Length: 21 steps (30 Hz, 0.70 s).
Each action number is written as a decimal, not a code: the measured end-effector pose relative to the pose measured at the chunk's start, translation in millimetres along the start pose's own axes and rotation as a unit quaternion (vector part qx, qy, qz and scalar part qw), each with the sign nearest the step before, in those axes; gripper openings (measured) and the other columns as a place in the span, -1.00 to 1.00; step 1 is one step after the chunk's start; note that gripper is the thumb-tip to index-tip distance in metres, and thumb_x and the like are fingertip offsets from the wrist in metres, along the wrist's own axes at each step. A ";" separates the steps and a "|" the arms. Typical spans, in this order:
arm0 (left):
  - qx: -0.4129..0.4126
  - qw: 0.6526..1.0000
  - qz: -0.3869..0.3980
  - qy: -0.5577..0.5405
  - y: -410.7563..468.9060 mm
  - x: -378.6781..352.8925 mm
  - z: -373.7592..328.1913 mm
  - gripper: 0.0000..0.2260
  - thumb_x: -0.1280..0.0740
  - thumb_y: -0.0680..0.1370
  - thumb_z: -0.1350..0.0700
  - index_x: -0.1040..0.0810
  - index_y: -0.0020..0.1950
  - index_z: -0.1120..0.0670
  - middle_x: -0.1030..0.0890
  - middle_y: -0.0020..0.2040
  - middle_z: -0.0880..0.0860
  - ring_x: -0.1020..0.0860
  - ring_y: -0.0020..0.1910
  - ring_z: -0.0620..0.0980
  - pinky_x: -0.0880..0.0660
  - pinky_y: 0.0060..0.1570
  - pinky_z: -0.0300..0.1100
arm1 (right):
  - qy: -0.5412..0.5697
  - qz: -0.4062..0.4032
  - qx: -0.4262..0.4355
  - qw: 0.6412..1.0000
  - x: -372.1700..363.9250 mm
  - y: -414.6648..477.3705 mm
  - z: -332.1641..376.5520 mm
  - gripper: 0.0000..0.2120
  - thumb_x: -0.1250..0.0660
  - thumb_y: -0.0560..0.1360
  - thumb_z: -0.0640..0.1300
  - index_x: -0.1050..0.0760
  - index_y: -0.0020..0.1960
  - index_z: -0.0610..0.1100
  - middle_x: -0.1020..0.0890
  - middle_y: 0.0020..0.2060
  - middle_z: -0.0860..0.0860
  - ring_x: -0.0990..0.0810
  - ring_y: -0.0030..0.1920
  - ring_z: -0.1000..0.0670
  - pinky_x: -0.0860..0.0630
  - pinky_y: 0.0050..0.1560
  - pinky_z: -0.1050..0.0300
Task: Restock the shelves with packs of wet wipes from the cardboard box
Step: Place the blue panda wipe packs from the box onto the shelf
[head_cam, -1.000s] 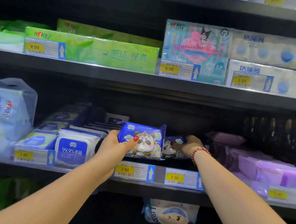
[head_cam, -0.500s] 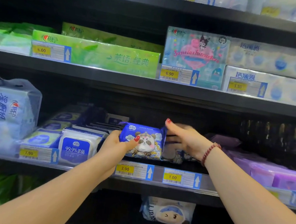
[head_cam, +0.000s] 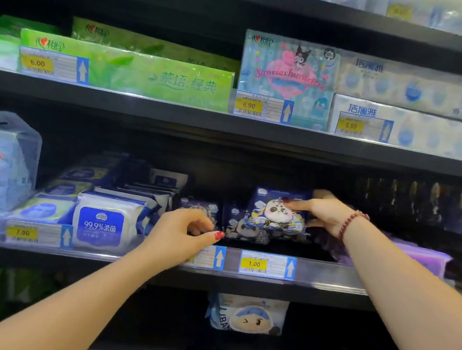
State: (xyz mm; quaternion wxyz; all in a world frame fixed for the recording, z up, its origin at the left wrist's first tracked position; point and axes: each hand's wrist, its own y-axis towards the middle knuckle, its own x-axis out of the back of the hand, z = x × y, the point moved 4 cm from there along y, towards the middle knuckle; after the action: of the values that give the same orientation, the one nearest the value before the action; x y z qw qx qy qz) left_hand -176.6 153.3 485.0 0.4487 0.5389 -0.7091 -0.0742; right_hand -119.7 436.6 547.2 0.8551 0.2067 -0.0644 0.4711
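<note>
My right hand (head_cam: 323,211) is shut on a blue wet wipes pack with a panda print (head_cam: 275,212), holding it upright over the middle shelf (head_cam: 321,275). More panda packs (head_cam: 244,229) lie flat beneath and in front of it. Another one (head_cam: 204,209) stands just behind my left hand (head_cam: 180,232). That hand hovers at the shelf's front edge with its fingers curled in and nothing visible in them. The cardboard box is out of view.
White and blue wipes packs (head_cam: 101,222) fill the shelf's left part, and purple packs (head_cam: 419,258) lie at the right. Price tags line the rail. Green tissue packs (head_cam: 160,75) and boxes sit on the shelf above. A cartoon pack (head_cam: 248,315) is below.
The panda pack passed from my left hand to my right hand and moved right, deeper over the shelf. My left hand let go and dropped to the shelf's front edge.
</note>
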 end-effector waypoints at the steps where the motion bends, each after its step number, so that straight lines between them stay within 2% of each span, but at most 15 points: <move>1: 0.005 1.000 0.027 0.006 -1.8 -3.1 -0.2 -0.83 -0.42 0.41 -0.18 -0.61 -0.18 -0.11 -0.62 -0.25 -0.15 -0.57 -0.21 -0.21 -0.51 -0.23 -0.34 | 0.002 -0.019 -0.011 1.000 14.7 -0.1 -6.6 -0.53 -0.57 0.29 -0.20 -0.54 0.15 -0.22 -0.67 -0.06 -0.08 -0.63 -0.06 -0.05 -0.56 -0.15 0.03; 4: 0.018 0.995 0.037 0.094 -3.0 -10.0 -0.6 -0.69 -0.36 0.35 -0.35 -0.60 -0.28 -0.12 -0.60 -0.34 -0.15 -0.54 -0.29 -0.21 -0.45 -0.29 -0.28 | -0.052 -0.051 -0.054 0.996 45.8 2.7 -28.7 -0.37 -0.65 0.12 -0.14 -0.54 0.13 -0.24 -0.66 0.02 -0.16 -0.61 0.05 -0.16 -0.57 0.04 -0.11; 7: 0.015 0.988 -0.016 0.156 -4.9 -12.6 -3.0 -0.67 -0.33 0.36 -0.36 -0.58 -0.30 -0.11 -0.59 -0.33 -0.17 -0.51 -0.26 -0.22 -0.36 -0.33 -0.32 | -0.115 -0.051 -0.072 0.989 52.7 9.0 -40.8 -0.51 -0.58 0.30 -0.20 -0.51 0.16 -0.25 -0.63 0.08 -0.19 -0.59 -0.06 -0.09 -0.51 -0.08 0.05; 8: 0.012 0.987 -0.028 0.159 -5.3 -13.6 -3.5 -0.67 -0.33 0.37 -0.35 -0.57 -0.32 -0.11 -0.58 -0.34 -0.18 -0.51 -0.25 -0.22 -0.33 -0.35 -0.33 | -0.125 -0.056 -0.074 0.988 53.3 14.9 -44.1 -0.49 -0.57 0.32 -0.18 -0.50 0.20 -0.26 -0.63 0.09 -0.17 -0.58 -0.07 -0.08 -0.49 -0.08 0.07; 12: -0.001 0.986 -0.053 0.159 -7.0 -17.2 -1.6 -0.68 -0.32 0.38 -0.35 -0.55 -0.31 -0.13 -0.58 -0.29 -0.23 -0.48 -0.20 -0.26 -0.32 -0.33 -0.35 | -0.164 -0.061 -0.086 0.981 42.2 29.9 -51.4 -0.20 -0.59 0.28 -0.02 -0.35 0.39 -0.29 -0.52 0.28 -0.14 -0.51 0.24 -0.17 -0.51 0.11 0.00; 14: -0.011 0.985 -0.064 0.161 -8.7 -17.6 -1.0 -0.70 -0.32 0.38 -0.34 -0.55 -0.29 -0.13 -0.58 -0.28 -0.23 -0.48 -0.19 -0.26 -0.32 -0.32 -0.36 | -0.209 -0.064 -0.068 0.974 38.9 40.5 -61.8 -0.11 -0.59 0.25 0.11 -0.31 0.42 -0.25 -0.48 0.33 -0.15 -0.49 0.27 -0.18 -0.52 0.17 -0.03; 18: -0.041 0.983 -0.084 0.160 -10.4 -17.8 -2.3 -0.70 -0.33 0.39 -0.33 -0.55 -0.29 -0.12 -0.59 -0.30 -0.22 -0.50 -0.21 -0.26 -0.40 -0.30 -0.34 | -0.322 -0.078 -0.040 0.943 28.3 40.2 -61.7 -0.28 -0.48 0.40 0.09 -0.32 0.41 -0.20 -0.50 0.27 -0.16 -0.55 0.18 -0.20 -0.56 0.15 -0.04; 21: -0.058 0.980 -0.091 0.166 -11.3 -18.2 -2.6 -0.72 -0.33 0.39 -0.32 -0.52 -0.31 -0.14 -0.56 -0.32 -0.22 -0.49 -0.24 -0.26 -0.34 -0.32 -0.37 | -0.400 -0.080 -0.006 0.913 21.6 40.2 -55.3 -0.29 -0.46 0.44 -0.01 -0.22 0.49 -0.11 -0.45 0.37 -0.14 -0.52 0.27 -0.18 -0.48 0.28 -0.03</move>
State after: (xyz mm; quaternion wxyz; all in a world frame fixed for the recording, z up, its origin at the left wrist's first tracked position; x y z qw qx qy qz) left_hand -166.5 164.8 469.7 0.5824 0.5788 -0.5671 -0.0649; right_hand -145.9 495.2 515.5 0.7941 0.3769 -0.3869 0.2788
